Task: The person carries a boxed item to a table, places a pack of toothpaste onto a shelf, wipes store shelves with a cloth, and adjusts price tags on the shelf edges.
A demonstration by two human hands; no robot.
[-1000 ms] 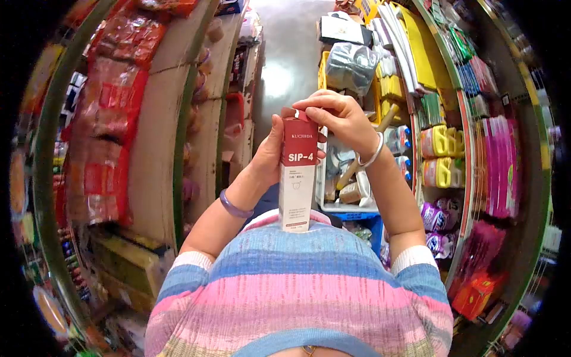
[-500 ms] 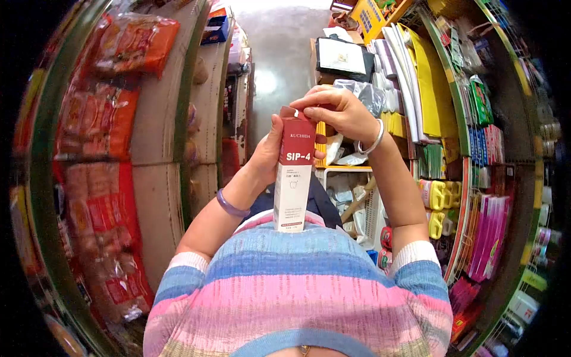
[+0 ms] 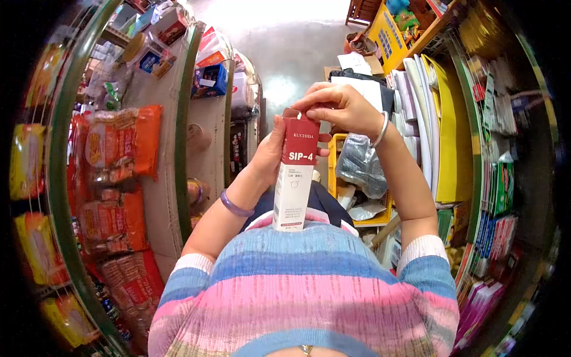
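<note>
- While the left hand (image 3: 269,153) grips a red-and-white SIP-4 box (image 3: 294,175) before a striped top (image 3: 303,285), the right hand (image 3: 342,107) pinches its upper flap (image 3: 291,112) between closed fingers (image 3: 320,95).
- Stocked shelves (image 3: 163,184) flank the aisle (image 3: 288,68).

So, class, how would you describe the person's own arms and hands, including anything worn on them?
The left hand and right hand are ungloved. A purple bangle circles the left arm; a silvery bangle circles the right arm. The short knit sleeves have blue and pink stripes and white cuffs.
</note>
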